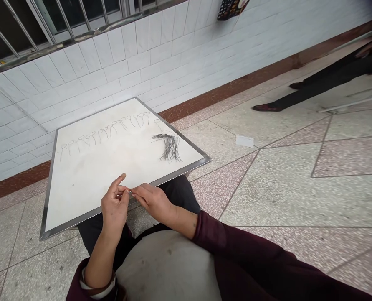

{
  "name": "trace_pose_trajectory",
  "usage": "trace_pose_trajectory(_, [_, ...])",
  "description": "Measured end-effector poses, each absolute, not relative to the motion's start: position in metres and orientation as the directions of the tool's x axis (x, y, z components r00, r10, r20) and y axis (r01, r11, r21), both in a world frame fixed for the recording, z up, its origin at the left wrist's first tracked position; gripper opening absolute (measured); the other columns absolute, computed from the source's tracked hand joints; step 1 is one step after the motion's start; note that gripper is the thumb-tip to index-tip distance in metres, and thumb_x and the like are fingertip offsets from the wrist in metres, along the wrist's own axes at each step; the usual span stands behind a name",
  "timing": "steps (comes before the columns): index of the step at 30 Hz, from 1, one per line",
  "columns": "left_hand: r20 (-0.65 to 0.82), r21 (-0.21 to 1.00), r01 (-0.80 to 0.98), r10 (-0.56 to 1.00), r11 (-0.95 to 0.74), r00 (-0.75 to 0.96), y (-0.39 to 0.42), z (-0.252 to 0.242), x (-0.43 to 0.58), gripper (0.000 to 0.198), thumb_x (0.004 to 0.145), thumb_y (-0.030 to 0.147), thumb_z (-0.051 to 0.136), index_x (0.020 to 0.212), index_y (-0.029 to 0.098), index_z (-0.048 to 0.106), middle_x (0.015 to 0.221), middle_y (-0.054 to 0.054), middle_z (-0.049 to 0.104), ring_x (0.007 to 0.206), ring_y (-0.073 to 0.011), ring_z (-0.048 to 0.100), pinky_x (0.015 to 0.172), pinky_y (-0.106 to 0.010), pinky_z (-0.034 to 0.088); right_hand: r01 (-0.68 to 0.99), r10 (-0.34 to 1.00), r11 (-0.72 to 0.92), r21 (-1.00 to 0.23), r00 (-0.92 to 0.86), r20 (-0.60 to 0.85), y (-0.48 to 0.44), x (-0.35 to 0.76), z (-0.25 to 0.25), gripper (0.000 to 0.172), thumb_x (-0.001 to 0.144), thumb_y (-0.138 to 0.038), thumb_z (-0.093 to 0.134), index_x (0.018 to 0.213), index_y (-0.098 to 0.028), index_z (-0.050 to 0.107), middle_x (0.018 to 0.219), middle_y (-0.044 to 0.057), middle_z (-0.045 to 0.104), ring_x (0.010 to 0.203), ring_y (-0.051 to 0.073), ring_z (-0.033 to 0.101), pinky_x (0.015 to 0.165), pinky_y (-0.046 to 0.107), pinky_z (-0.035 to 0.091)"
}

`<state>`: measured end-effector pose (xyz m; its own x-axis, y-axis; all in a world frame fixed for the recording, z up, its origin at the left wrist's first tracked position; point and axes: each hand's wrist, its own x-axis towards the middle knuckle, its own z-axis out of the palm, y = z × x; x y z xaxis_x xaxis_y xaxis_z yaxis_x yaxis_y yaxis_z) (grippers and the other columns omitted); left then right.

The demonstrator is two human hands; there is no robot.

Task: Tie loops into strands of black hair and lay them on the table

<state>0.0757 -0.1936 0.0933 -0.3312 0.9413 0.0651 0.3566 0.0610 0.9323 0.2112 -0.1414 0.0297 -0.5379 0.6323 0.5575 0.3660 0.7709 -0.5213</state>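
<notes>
My left hand [114, 209] and my right hand [154, 202] meet fingertip to fingertip over the near edge of a white board [88, 184] with a grey metal rim. Both pinch at the same spot; what lies between the fingers is too small to make out. The left index finger points up, away from the pinch. Toward the board's far side runs an uneven row of thin dark strands, each with a loop at one end [110, 128]. To the right lies a loose bundle of thin dark strands [170, 147], some bent sideways at the top.
Behind the board stands a white tiled wall [123, 75] with a barred window [63, 19]. A patterned cloth item [231, 9] hangs on it. At right are another person's dark-trousered legs [326, 79]. A white slip [244, 141] lies on the speckled floor [292, 188].
</notes>
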Motion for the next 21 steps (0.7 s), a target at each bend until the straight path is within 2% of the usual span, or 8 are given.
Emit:
trace_pose_trajectory(3, [0.071,0.946,0.322,0.936,0.047,-0.346,-0.192,0.0907,0.0749,0.046,0.082,0.026,0.058,0.128,0.021,0.057,0.08,0.0,0.066,0.074,-0.0125,0.062,0.07,-0.024,0.049,0.426,0.602,0.799,-0.425,-0.548,0.581,-0.1426,0.2112,0.032,0.019,0.098,-0.021,0.043,0.097,-0.017,0.061,0.076,0.006,0.063,0.074,0.017,0.057,0.067,0.027,0.044])
trace_pose_trajectory(8, [0.068,0.966,0.257,0.929,0.031,-0.365,-0.1911,0.0883,0.0731,0.047,0.08,0.029,0.061,0.126,0.019,0.057,0.079,0.0,0.064,0.07,-0.0122,0.059,0.067,-0.024,0.048,0.424,0.598,0.801,-0.423,-0.524,0.606,-0.1409,0.2122,0.0318,0.014,0.097,-0.022,0.047,0.1,-0.018,0.06,0.081,0.005,0.066,0.077,0.017,0.056,0.068,0.027,0.044])
trace_pose_trajectory(14, [0.038,0.981,0.192,0.924,0.038,-0.381,-0.1919,0.0857,0.0737,0.045,0.078,0.029,0.064,0.122,0.019,0.06,0.076,0.0,0.065,0.07,-0.0127,0.062,0.071,-0.026,0.049,0.393,0.519,0.853,-0.344,-0.557,0.648,-0.1395,0.2116,0.031,0.018,0.097,-0.017,0.044,0.094,-0.016,0.062,0.072,0.003,0.062,0.069,0.015,0.052,0.065,0.027,0.043])
trace_pose_trajectory(21, [0.04,0.988,0.154,0.932,0.017,-0.36,-0.1928,0.0872,0.0727,0.053,0.079,0.034,0.066,0.129,0.02,0.056,0.081,-0.002,0.067,0.073,-0.0133,0.061,0.066,-0.024,0.049,0.336,0.566,0.824,-0.456,-0.486,0.666,-0.1373,0.2141,0.0328,0.014,0.097,-0.02,0.047,0.1,-0.018,0.06,0.081,0.004,0.066,0.074,0.016,0.056,0.067,0.027,0.046])
